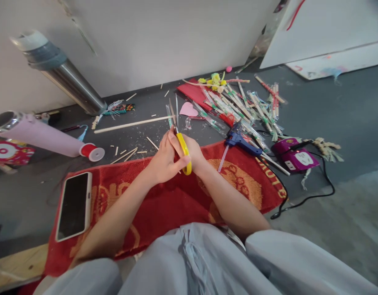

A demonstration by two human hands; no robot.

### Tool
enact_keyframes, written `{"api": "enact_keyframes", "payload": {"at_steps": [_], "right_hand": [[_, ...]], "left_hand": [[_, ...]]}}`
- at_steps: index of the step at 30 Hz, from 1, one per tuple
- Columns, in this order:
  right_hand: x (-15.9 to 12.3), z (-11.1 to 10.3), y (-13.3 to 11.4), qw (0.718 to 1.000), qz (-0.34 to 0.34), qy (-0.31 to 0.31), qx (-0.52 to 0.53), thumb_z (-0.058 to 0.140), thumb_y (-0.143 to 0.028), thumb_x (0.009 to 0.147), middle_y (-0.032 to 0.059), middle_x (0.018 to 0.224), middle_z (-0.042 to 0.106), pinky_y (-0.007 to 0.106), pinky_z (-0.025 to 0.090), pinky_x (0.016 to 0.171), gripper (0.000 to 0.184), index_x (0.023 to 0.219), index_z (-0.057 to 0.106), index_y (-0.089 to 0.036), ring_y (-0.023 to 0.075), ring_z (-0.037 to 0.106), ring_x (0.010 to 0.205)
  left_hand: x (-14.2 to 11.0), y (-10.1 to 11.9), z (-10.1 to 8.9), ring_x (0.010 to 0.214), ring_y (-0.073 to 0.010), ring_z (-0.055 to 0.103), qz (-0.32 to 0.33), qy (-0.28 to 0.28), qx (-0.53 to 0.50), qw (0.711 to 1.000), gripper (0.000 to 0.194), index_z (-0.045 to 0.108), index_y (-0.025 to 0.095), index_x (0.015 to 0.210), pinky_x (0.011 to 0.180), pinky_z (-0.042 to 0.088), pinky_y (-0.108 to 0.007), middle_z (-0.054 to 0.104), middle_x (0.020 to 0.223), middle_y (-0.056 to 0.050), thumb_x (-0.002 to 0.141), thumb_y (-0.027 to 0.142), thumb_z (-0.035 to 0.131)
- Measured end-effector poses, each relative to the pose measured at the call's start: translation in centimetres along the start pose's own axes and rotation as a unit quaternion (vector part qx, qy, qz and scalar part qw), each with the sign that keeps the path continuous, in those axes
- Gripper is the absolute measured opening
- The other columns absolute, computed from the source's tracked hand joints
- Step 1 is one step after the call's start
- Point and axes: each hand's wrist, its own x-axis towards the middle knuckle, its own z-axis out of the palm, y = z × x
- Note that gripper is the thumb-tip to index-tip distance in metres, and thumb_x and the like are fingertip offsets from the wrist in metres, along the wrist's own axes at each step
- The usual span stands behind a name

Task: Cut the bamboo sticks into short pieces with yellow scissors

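Scissors with yellow handles (185,153) point away from me, their metal blades spread apart. My right hand (193,153) is wrapped round the handles from the right. My left hand (166,162) presses against them from the left, its thumb across the yellow loop and its fingers near the pivot. A long pale wooden stick (133,124) reaches from the left to the blades; whether it lies between them or behind them I cannot tell. Short cut stick pieces (124,155) are scattered left of my hands. Just beyond the blades lies a pink paper heart (189,109).
A blue glue gun (241,141) rests by a purple power adapter (295,155) with a black cable. Wrapped chopsticks (234,106) are heaped behind. At left are a phone (73,207), a red ribbon spool (92,152), a pink flask (41,133) and a steel flask (72,82). A red towel (164,213) covers the front.
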Motion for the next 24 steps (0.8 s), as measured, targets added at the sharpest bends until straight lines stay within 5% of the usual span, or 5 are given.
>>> {"api": "enact_keyframes", "payload": {"at_steps": [4, 11, 17, 24], "right_hand": [[-0.1, -0.9, -0.4, 0.997, 0.027, 0.03, -0.059, 0.03, -0.066, 0.089, 0.0085, 0.086, 0.069, 0.032, 0.043, 0.067, 0.053, 0.087, 0.056, -0.02, 0.0238, 0.064, 0.079], [-0.2, -0.7, -0.1, 0.981, -0.017, 0.051, -0.186, 0.036, -0.066, 0.089, 0.0121, 0.094, 0.067, 0.033, 0.042, 0.071, 0.054, 0.101, 0.055, -0.016, 0.0257, 0.063, 0.084], [-0.8, 0.1, -0.2, 0.972, -0.084, 0.044, -0.216, 0.032, -0.067, 0.09, 0.0131, 0.098, 0.066, 0.035, 0.044, 0.078, 0.062, 0.109, 0.054, -0.013, 0.0246, 0.062, 0.087], [-0.8, 0.1, 0.1, 0.965, -0.114, 0.036, -0.234, 0.031, -0.069, 0.089, 0.0157, 0.105, 0.065, 0.038, 0.046, 0.082, 0.067, 0.114, 0.051, -0.01, 0.0273, 0.062, 0.094]], "left_hand": [[-0.1, 2.0, -2.7, 0.126, -0.03, 0.049, -0.036, 0.027, 0.087, 0.995, 0.065, 0.043, 0.013, 0.132, 0.103, 0.042, -0.048, 0.055, 0.13, -0.018, 0.094, 0.06, 0.018], [-0.4, 3.1, -5.7, 0.098, -0.0268, 0.058, -0.039, 0.178, 0.294, 0.938, 0.027, 0.063, 0.022, 0.106, 0.087, 0.046, -0.044, 0.064, 0.102, -0.01, 0.093, 0.035, 0.042], [-0.2, 0.8, -6.3, 0.088, -0.0251, 0.06, -0.017, 0.164, 0.337, 0.927, 0.012, 0.065, 0.023, 0.087, 0.081, 0.046, -0.041, 0.065, 0.083, -0.005, 0.087, 0.03, 0.056], [0.0, 0.2, -6.5, 0.078, -0.0219, 0.063, 0.04, 0.16, 0.37, 0.914, 0.021, 0.066, 0.023, 0.077, 0.07, 0.047, -0.035, 0.068, 0.076, -0.004, 0.09, 0.029, 0.05]]}}
